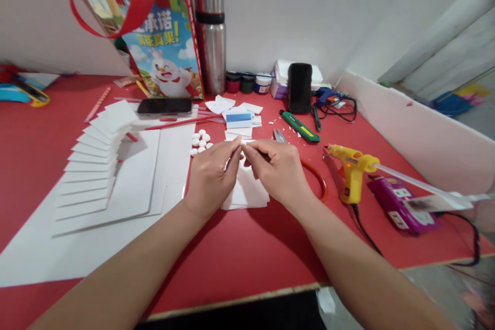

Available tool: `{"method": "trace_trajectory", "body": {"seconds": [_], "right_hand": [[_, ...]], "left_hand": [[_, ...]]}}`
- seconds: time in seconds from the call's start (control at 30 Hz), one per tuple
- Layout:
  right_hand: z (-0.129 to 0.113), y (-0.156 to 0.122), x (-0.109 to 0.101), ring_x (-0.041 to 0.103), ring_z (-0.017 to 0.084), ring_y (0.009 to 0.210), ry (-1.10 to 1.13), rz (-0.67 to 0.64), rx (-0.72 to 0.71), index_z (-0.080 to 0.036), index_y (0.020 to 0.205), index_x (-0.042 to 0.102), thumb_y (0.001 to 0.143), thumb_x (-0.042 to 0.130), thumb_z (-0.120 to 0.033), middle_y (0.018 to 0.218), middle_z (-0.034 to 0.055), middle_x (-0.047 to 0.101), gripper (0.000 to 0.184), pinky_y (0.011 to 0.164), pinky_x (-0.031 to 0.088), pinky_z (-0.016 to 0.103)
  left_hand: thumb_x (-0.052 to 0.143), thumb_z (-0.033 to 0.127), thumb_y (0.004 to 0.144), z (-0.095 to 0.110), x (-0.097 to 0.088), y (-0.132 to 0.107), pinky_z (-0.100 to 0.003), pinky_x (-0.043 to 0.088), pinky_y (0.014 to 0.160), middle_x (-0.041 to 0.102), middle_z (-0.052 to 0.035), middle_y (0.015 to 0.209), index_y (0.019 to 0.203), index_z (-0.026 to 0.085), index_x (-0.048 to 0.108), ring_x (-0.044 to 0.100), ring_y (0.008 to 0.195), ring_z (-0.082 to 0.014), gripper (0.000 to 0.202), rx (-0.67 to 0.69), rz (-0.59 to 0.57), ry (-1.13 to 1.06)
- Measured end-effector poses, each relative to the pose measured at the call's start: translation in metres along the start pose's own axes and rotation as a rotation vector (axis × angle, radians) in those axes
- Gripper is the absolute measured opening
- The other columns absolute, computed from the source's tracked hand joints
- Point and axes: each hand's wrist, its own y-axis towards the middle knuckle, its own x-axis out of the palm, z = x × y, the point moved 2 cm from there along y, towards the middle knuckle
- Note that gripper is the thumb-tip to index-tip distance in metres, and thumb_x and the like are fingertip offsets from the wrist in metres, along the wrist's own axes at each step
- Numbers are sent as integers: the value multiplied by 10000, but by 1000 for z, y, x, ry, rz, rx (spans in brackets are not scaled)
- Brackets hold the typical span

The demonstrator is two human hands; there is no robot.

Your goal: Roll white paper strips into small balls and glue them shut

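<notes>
Pinches a small white piece [242, 144] at the fingertips of the left hand [212, 175] and the right hand [277, 169], pressing thumb and forefinger together on either side. Covers most of this piece with the fingers, hiding the full shape. Holds it raised over a pile of white paper [247, 195], near the middle of the red tabletop [232, 268].

Has a cluster of rounded white pellets [202, 143] just beyond the left hand, and a blue-and-white strip [238, 120] straight ahead. Partly hides scissors with an orange handle [324, 185] behind the right hand; has a green utility knife [299, 126] farther back. To the right, has a yellow glue gun [352, 165] near a purple box [402, 203].

To the left, has a stepped white structure [87, 167] on a large white sheet [34, 250], with a dark phone [164, 106] lying flat behind. Along the wall, has a printed bag [166, 46], a steel flask [212, 51] and small paint jars [247, 83].
</notes>
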Motion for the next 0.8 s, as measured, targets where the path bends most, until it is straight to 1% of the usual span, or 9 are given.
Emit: {"method": "trace_trajectory", "body": {"seconds": [0.07, 0.13, 0.2, 0.3, 0.4, 0.47, 0.63, 0.7, 0.8], "right_hand": [[1, 1, -1, 550, 109, 545, 34, 15, 38, -169, 725, 698, 961, 572, -252, 600, -4, 642, 280, 589, 415, 252], [3, 2, -2, 552, 112, 548, 51, 23, 69, -169, 734, 703, 944, 591, -240, 613, -2, 648, 249, 577, 415, 251], [4, 2, -4, 560, 117, 564, 59, 6, 83, -164, 774, 721, 933, 600, -233, 658, 12, 672, 211, 572, 416, 254], [5, 3, -6, 553, 122, 574, 50, -35, 75, -159, 822, 736, 936, 600, -246, 685, 26, 682, 198, 565, 413, 260], [6, 3, -8, 543, 121, 571, 37, -51, 41, -166, 827, 733, 932, 611, -250, 649, 12, 659, 181, 564, 408, 259], [7, 3, -8, 541, 115, 561, 50, -57, 35, -170, 815, 727, 925, 624, -247, 622, -1, 646, 169, 562, 409, 253], [7, 5, -10, 513, 89, 443, 181, -73, 180, -163, 740, 685, 903, 688, -335, 506, -30, 587, 237, 478, 387, 225], [8, 8, -12, 538, 94, 417, 320, -107, 279, -162, 721, 647, 889, 698, -446, 537, -11, 622, 334, 432, 387, 217], [15, 11, -13, 638, 154, 468, 630, -236, 475, -163, 785, 623, 918, 583, -614, 651, 55, 701, 472, 422, 469, 248]], "left_hand": [[571, 176, 970, 1, -1, -1, -293, 580, 801, 801, -91, 974, 1102, 146, 744, 751, 869, -194, 220, 16, -12, 14], [578, 190, 969, 2, -1, -1, -309, 580, 846, 798, -95, 1028, 1112, 164, 755, 749, 923, -206, 228, -36, -44, -48], [603, 223, 963, 1, -2, 0, -324, 582, 868, 800, -76, 1008, 1088, 194, 775, 747, 920, -208, 215, -175, -92, -180], [680, 283, 918, -8, -1, 3, -349, 613, 825, 800, -45, 907, 975, 215, 808, 746, 813, -202, 156, -480, -140, -480], [744, 324, 868, -16, 1, 5, -379, 632, 822, 800, -49, 908, 1024, 207, 811, 747, 783, -194, 206, -675, -252, -796], [738, 334, 874, -18, 0, 7, -363, 633, 805, 795, -44, 887, 1052, 215, 809, 732, 744, -169, 225, -691, -311, -850], [702, 329, 904, -14, -4, 9, -305, 610, 746, 773, -36, 827, 1028, 209, 814, 698, 688, -146, 206, -590, -287, -751], [675, 321, 924, -11, -4, 9, -287, 597, 733, 764, -38, 818, 1052, 196, 801, 697, 708, -148, 219, -567, -295, -719], [653, 310, 938, -10, -5, 10, -272, 579, 713, 764, -49, 835, 1076, 176, 780, 683, 712, -149, 231, -529, -298, -649]]}}
